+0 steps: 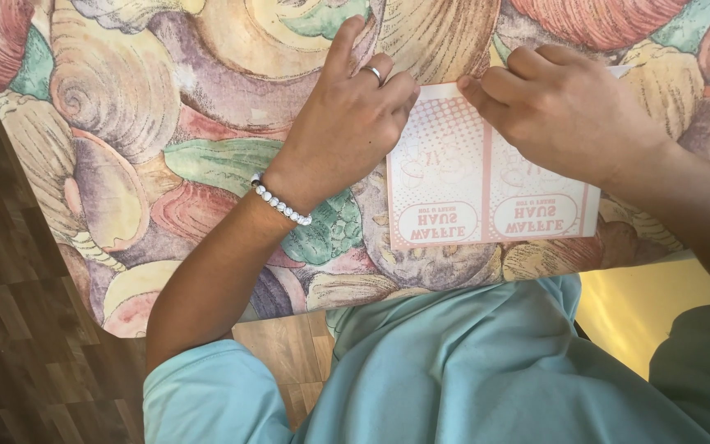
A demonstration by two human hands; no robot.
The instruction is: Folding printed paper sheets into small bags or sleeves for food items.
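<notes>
A pink and white printed paper sheet [486, 193] lies flat on a table covered with a seashell-patterned cloth [125, 123]. My left hand [347, 115], with a ring and a white bead bracelet, rests on the cloth at the sheet's upper left corner, fingers curled against its edge. My right hand [564, 107] lies over the sheet's top edge, its fingertips pinching the paper near the top middle. The sheet's upper part is hidden under both hands.
The table edge runs along the near side, just above my light blue shirt [470, 370]. Dark wooden floor [18, 329] shows at the left and below the table. A yellow surface [643, 304] shows at the lower right.
</notes>
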